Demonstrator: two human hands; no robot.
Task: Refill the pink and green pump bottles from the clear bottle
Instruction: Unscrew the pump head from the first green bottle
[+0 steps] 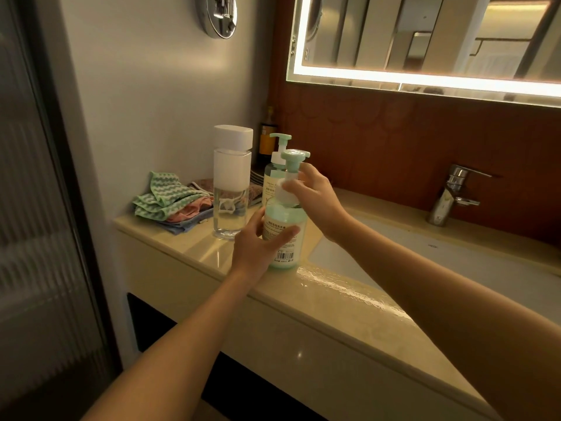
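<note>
Green cylindrical pump bottle, both hands.

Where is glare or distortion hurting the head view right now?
Head view: the lit strip round the mirror is blown out, and a bright streak reflects off the wet countertop by the sink. Wide-angle bending curves the door frame at left. The green pump bottle, held by the left hand and right hand, is sharp, its label print too small to read.

Lit mirror above beige counter, brown wall.
</note>
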